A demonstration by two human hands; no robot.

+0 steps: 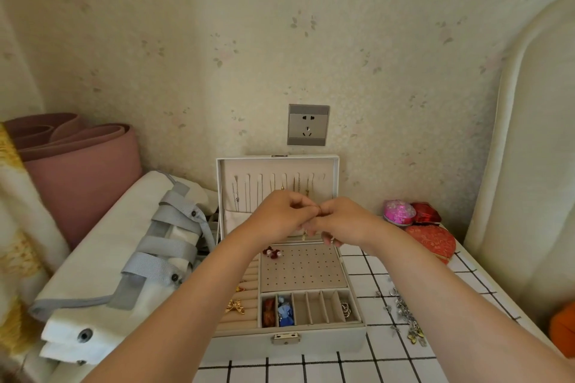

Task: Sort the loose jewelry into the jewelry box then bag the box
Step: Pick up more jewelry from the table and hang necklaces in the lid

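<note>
A white jewelry box [317, 339] stands open on the checked tabletop, its lid [336, 177] upright with several chains hanging inside. My left hand [284, 214] and my right hand [342, 221] meet in front of the lid, fingertips pinching a thin chain [304, 235] that dangles between them. The tray holds a gold bow brooch [235, 306], red earrings [271, 252], a blue piece [284, 311] and a beaded piece [346, 309]. A heap of loose silver jewelry [406, 317] lies to the right of the box.
A white bag with grey straps [130, 261] lies left of the box. Pink, red and heart-shaped trinket cases [431, 239] sit at the back right. A wall socket [308, 124] is above the lid. A padded headboard [529, 165] rises on the right.
</note>
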